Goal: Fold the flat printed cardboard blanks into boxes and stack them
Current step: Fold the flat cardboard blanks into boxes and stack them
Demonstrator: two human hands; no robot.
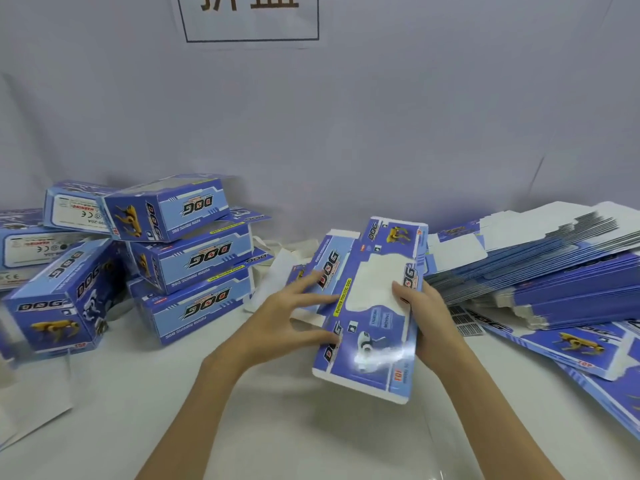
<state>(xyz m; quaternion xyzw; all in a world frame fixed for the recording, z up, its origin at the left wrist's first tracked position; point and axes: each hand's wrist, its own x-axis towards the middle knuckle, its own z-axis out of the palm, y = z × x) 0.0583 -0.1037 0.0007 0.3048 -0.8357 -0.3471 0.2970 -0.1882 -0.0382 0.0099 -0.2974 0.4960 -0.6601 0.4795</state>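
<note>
Holding: both hands kept one flat blank (372,306) lifted just above the surface (277,410), near the frame's centre, long axis running from 12 to 6 o'clock.
Left hand: the left hand (277,320) lay at the blank's 9 o'clock edge, fingers spread and straight, tips pressing the printed side panel, likely to push that side inward so the flattened sleeve would open.
Right hand: the right hand (427,323) gripped the 3 o'clock edge, thumb on the printed face beside the white window, fingers curled behind, probably as the counter-hold for that push.
Progress: the blank looked flat, so squaring it up seemed only about to begin.
Supply: a fanned pile of unfolded blanks (540,271) sat at 3 o'clock, close to the right hand, presumably for easy reach.
Finished: folded boxes (194,258) were stacked at 9 o'clock, several tilted, leaving the middle free for folding.
</note>
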